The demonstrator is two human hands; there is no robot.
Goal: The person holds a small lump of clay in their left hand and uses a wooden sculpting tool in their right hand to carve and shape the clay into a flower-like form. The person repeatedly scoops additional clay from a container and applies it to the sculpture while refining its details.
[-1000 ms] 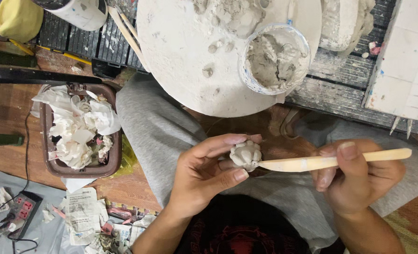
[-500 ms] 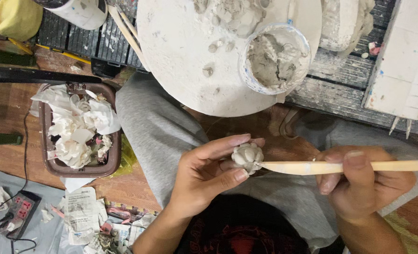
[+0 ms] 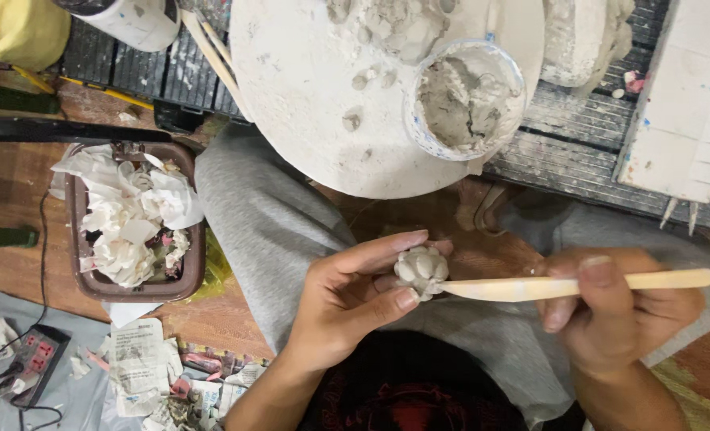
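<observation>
Overhead, a round white board, smeared with pale clay, with small clay lumps scattered across it. To the right of its middle, a clear plastic cup caked with grey clay, standing on the board's edge. Below, grey trousers over bent knees. Off to the left, on the wooden floor, a brown bin stuffed with crumpled white paper. At the top left corner, a yellow cloth beside a white tub. Lower left, a power strip on grey sheeting, with scraps of newspaper nearby.

Nearer in, the left hand curled around a small clay flower, pinched between thumb and fingertips above the lap. The right hand closed around a long wooden modelling tool, held level, its flat pale tip touching the flower's right side.
</observation>
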